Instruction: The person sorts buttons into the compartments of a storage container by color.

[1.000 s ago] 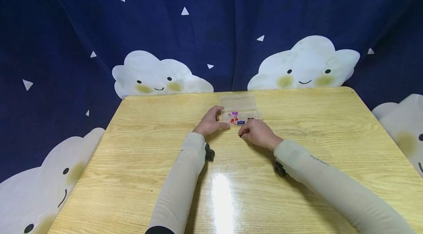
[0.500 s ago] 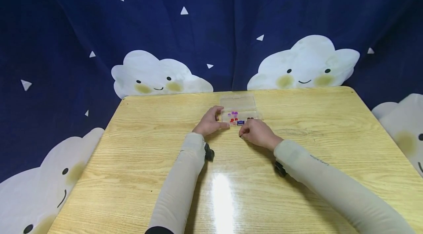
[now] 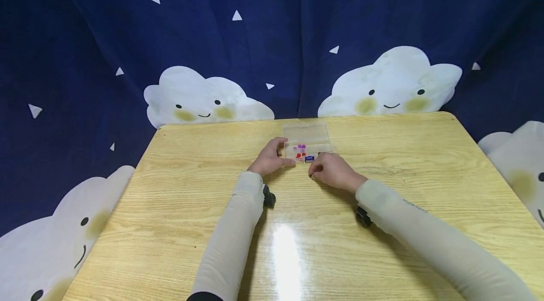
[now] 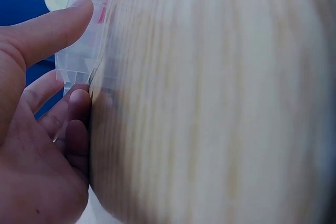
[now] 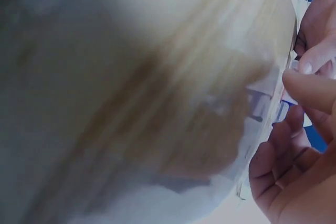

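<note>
A clear plastic box [image 3: 291, 151] stands near the table's far edge, its transparent lid [image 3: 306, 133] raised at the back. Small purple pieces [image 3: 301, 147] and red pieces [image 3: 301, 155] lie inside it, and a blue patch [image 3: 309, 159] shows at its front. My left hand [image 3: 270, 156] holds the box's left end, thumb along the front; in the left wrist view the thumb [image 4: 63, 27] overlaps the clear wall. Just before the front right corner, my right hand [image 3: 333, 171] pinches a tiny dark piece [image 3: 310, 176] close over the table, mostly hidden by the fingertips.
The pale wooden table [image 3: 170, 225] reaches out on both sides of the box and towards me. Behind it hangs a dark blue curtain [image 3: 280, 31] printed with clouds and triangles. Light glares off the tabletop between the forearms.
The right hand and forearm have shifted very slightly right, with the pinch kept. The left hand and the box stay where they were.
</note>
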